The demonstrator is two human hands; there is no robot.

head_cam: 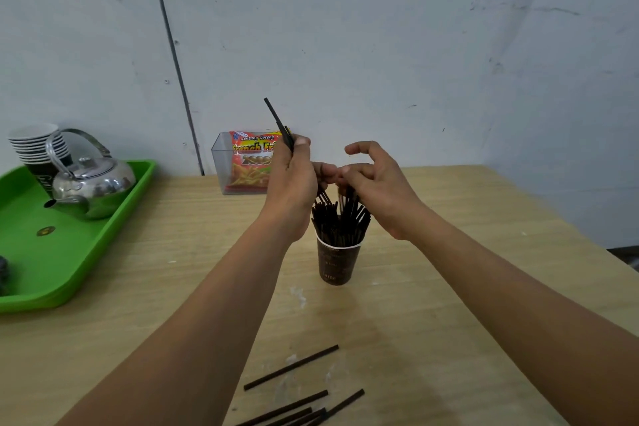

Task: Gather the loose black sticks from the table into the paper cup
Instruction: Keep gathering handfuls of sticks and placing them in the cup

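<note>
here the paper cup (334, 263), full of black sticks (340, 221), stands on a pale wooden table (449, 287) before a scuffed grey wall (415, 45). above the cup the left hand (292, 180) grips a few sticks (276, 117); the right hand (377, 183) curls over the cup's sticks, and i cannot tell if it grasps any. loose sticks (290, 367) lie on the table in front of the cup.

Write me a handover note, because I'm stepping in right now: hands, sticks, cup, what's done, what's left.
Left hand grips a small bunch of black sticks, raised beside the cup, ends pointing up.
Right hand hovers curled over the cup, fingertips at the stick tops; whether it pinches one is unclear.
Paper cup stands upright on the table, packed with standing sticks.
Done: most sticks are in the cup.
Left: put in the held bunch, then gather the loose sticks lying at the near edge.
</note>
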